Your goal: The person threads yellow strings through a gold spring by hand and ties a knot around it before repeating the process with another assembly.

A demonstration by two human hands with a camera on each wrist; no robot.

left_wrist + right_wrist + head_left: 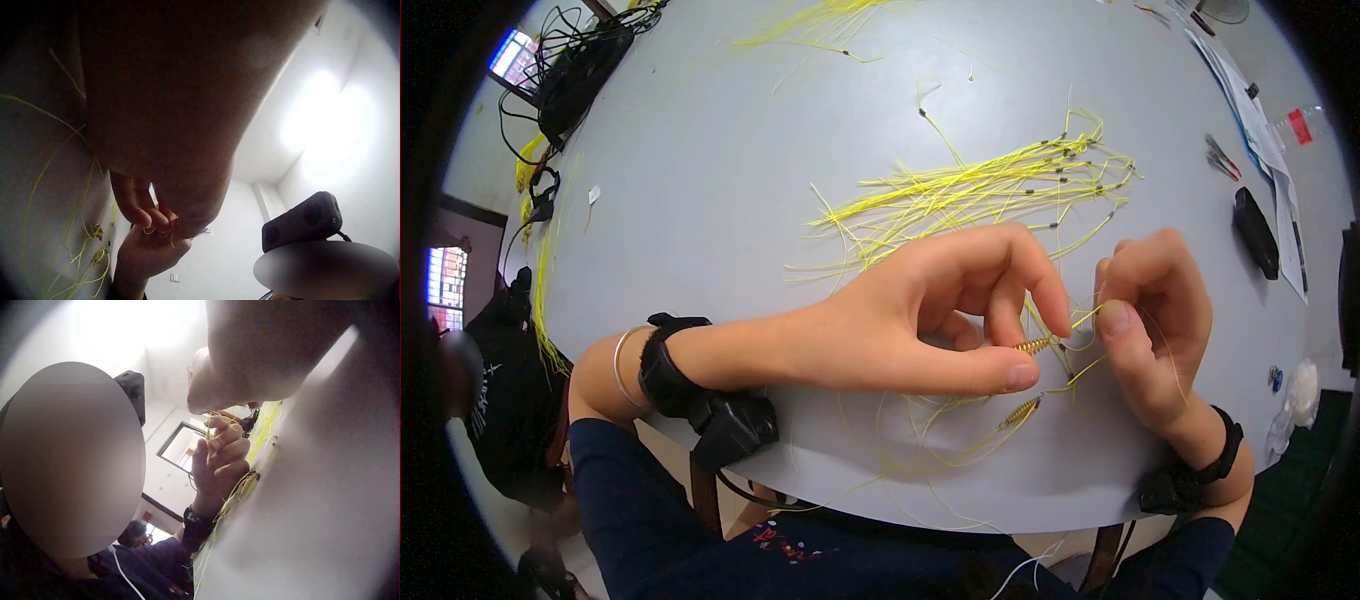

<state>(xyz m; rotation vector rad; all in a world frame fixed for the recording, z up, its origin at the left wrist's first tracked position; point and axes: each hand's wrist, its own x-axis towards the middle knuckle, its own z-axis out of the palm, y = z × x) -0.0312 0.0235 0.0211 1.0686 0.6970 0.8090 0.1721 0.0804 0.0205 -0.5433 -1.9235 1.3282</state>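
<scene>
My left hand (910, 320) pinches a small brass-coloured coil spring (1034, 346) between thumb and fingers, above the near part of the table. Across from it, my right hand (1162, 320) pinches a thin yellow cord (1087, 318) between thumb and curled forefinger. The cord runs from those fingertips toward the spring. Below the hands lies a second coil spring (1020, 412), with yellow cord trailing from it. The right wrist view also shows the held spring (208, 434) upright at the left fingertips.
A bundle of yellow cords (990, 185) with small dark beads lies beyond the hands. More yellow cords (820, 20) are at the far edge. To the right are a black case (1255, 233), snips (1222, 158), papers (1250, 120) and a clear plastic bag (1300, 395). Black cables (585, 75) sit far left.
</scene>
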